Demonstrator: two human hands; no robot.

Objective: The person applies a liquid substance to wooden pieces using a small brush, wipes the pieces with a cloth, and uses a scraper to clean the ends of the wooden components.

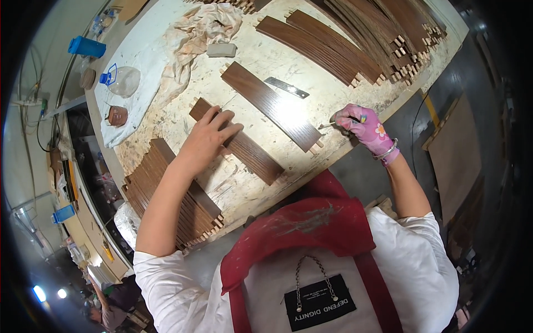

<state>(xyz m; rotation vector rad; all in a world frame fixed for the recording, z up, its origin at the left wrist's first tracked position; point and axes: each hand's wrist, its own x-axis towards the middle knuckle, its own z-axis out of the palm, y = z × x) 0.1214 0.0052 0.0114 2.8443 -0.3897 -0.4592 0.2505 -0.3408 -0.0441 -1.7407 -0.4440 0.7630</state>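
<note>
My bare left hand (pixel 210 137) lies across a dark brown wooden slat (pixel 252 157), its fingers over the far edge and its thumb near the close edge. My right hand (pixel 363 130), in a pink flowered glove, is closed around a thin tool (pixel 326 125) whose narrow tip points left; the fist hides most of it. Between the hands rests another brown slat (pixel 269 105) with pale tenons at its ends. Just beyond that slat is a flat metal scraper blade (pixel 286 87).
Stacked slats stand at the left front (pixel 183 208) and far right (pixel 383 33). A grey block (pixel 221 50), a stained cloth (pixel 191 33), a clear jug (pixel 123 81) and a small brown pot (pixel 116 115) occupy the far left. The worktable edge (pixel 383 114) runs beside my right hand.
</note>
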